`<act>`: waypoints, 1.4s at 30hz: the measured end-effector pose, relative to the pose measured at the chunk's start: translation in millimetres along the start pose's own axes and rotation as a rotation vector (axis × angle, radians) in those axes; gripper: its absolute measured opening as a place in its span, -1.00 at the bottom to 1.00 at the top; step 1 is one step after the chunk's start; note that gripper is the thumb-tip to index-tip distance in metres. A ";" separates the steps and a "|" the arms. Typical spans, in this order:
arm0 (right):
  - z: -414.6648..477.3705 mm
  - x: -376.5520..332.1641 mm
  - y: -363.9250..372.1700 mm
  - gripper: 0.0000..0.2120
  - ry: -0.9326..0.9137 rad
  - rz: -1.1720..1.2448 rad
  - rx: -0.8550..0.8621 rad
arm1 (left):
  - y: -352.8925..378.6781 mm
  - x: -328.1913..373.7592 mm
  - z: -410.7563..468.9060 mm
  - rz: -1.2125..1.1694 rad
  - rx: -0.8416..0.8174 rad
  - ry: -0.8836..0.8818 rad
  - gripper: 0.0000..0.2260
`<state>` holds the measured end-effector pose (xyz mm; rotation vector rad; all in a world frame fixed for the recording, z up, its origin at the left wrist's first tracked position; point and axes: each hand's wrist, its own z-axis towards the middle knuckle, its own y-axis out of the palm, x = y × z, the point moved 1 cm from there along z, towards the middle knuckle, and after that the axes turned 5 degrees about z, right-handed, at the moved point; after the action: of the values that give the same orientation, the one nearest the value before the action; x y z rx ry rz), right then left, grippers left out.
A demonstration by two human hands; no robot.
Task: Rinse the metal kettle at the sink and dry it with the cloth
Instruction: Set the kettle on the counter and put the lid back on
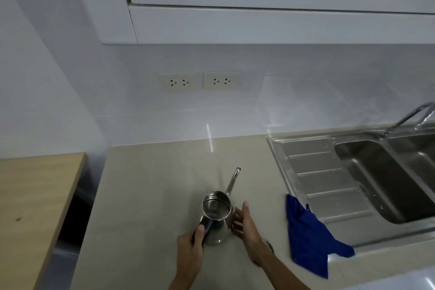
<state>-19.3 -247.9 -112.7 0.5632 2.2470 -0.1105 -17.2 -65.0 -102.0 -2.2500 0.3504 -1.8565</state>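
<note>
A shiny metal kettle (216,208) with a long thin spout stands upright on the beige counter, lid off, its open mouth facing up. My left hand (191,246) is closed around its dark handle at the near left side. My right hand (244,222) rests with spread fingers against the kettle's right side. A blue cloth (308,236) lies crumpled to the right, partly on the edge of the steel sink (327,181). The sink's basin and the curved tap (410,116) are at the far right.
A wooden tabletop (35,207) sits at the left, with a dark gap between it and the counter. Two double wall sockets (201,81) are on the tiled wall behind. White cabinets hang overhead.
</note>
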 end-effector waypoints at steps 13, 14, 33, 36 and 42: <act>-47.9 22.0 -117.0 -0.75 -0.334 -0.766 0.137 | -14.3 17.8 -2.5 -0.061 -0.167 -0.044 -0.51; -49.3 28.4 -119.8 -0.71 -0.328 -0.825 0.125 | -14.4 17.6 -2.4 -0.064 -0.171 -0.045 -0.51; -53.4 23.7 -101.2 -0.77 -0.625 -0.695 0.287 | -20.9 17.9 -17.3 0.060 0.001 -0.046 -0.69; -64.4 -24.3 -86.7 -0.72 -0.774 -0.686 0.259 | -18.7 24.2 -21.0 0.072 0.033 -0.011 -0.86; -79.5 -100.6 -35.6 -0.66 -0.976 -0.726 0.062 | -13.8 21.5 -17.9 0.140 -0.013 0.015 -0.36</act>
<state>-31.1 -295.8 10.9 -0.2850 1.3736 -0.6649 -30.2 -58.6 -74.4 -2.1600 0.5097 -1.8061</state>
